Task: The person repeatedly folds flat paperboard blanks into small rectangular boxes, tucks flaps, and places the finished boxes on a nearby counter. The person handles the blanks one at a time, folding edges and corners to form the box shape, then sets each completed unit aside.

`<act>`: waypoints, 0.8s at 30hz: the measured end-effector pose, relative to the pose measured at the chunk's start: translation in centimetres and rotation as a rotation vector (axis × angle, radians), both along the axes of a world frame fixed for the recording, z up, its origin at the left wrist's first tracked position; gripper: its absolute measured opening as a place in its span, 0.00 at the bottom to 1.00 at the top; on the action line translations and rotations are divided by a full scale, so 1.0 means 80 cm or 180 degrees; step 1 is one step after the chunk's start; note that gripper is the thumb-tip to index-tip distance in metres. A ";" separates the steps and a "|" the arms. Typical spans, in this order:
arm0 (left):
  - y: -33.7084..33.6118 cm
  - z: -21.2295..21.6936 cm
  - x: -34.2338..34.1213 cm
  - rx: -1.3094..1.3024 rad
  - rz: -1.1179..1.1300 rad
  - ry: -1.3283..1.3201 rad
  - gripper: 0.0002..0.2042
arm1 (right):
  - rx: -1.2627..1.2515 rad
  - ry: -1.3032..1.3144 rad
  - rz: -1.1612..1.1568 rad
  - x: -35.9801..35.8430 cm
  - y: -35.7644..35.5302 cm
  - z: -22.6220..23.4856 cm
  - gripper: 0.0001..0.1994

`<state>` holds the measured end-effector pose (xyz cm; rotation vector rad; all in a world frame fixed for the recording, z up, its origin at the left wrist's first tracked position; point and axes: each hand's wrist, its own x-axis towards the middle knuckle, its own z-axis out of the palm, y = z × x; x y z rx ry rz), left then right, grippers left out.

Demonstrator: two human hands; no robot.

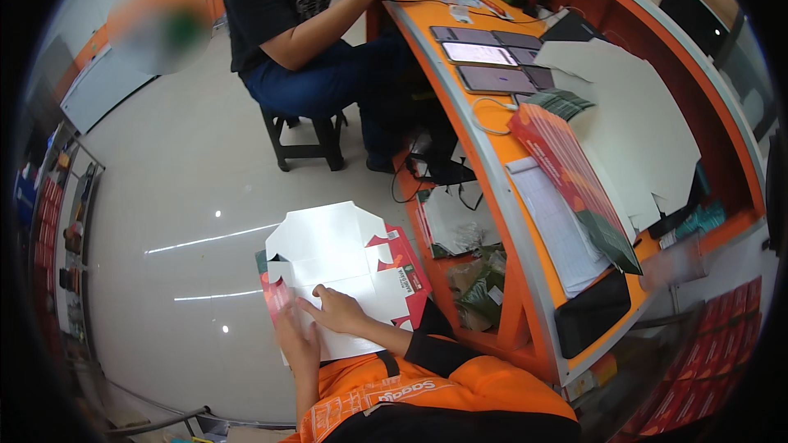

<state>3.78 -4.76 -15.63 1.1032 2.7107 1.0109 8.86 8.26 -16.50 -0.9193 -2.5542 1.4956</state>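
Note:
I hold a flat, unfolded cardboard box blank [336, 267] over my lap, its white inner side up and its red printed side showing at the edges. My left hand [293, 335] grips the blank's lower left edge. My right hand [338, 309] lies flat on the white panel near the bottom, fingers spread and pressing on it. My orange sleeves come in from the lower edge.
An orange curved counter [492, 156] runs along my right, carrying a stack of red flat box blanks [566, 168], white cardboard sheets [632, 115], papers and several phones [484, 53]. Another person in a black shirt [287, 8] sits on a stool [308, 135] ahead. Shelves stand at far left.

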 end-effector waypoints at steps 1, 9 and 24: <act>0.004 0.008 0.003 0.0073 -0.0323 -0.0332 0.28 | -0.0214 -0.0042 0.0101 -0.005 0.005 -0.001 0.32; -0.016 0.091 -0.032 0.0301 -0.0710 -0.1354 0.20 | -0.2338 0.1178 -0.0151 -0.012 0.027 -0.058 0.11; 0.028 0.120 0.004 0.1007 -0.1639 -0.0647 0.22 | -0.2076 0.2608 -0.1265 0.031 0.039 0.100 0.10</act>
